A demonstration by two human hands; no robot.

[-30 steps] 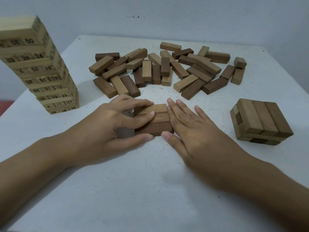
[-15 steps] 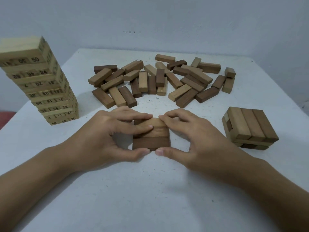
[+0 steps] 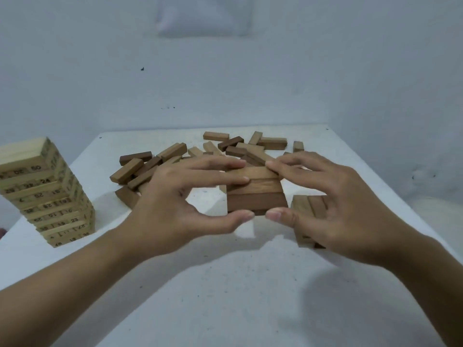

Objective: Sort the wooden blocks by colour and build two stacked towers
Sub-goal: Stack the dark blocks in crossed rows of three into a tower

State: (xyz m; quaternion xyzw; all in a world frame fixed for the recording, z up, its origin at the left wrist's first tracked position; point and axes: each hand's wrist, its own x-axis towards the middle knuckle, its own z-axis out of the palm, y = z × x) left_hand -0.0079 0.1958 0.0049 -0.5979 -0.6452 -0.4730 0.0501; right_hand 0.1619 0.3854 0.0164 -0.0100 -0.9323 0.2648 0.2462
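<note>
L hand (image 3: 175,204) + R hand (image 3: 333,209) both pinch a flat row of three brown wooden blocks (image 3: 255,194), thumbs near edge, fingers far edge; row looks lifted. It sits just left of the low brown block stack (image 3: 307,209), long axes L–R, crossing stack's top seams. R hand nearer stack, partly hides it. Pale numbered wooden tower (image 3: 47,194) well left of stack; loose brown blocks (image 3: 225,149) beyond it.

pale numbered tower (image 3: 47,191), brown blocks (image 3: 255,194) — light and dark, white speckled table (image 3: 225,296)
</note>
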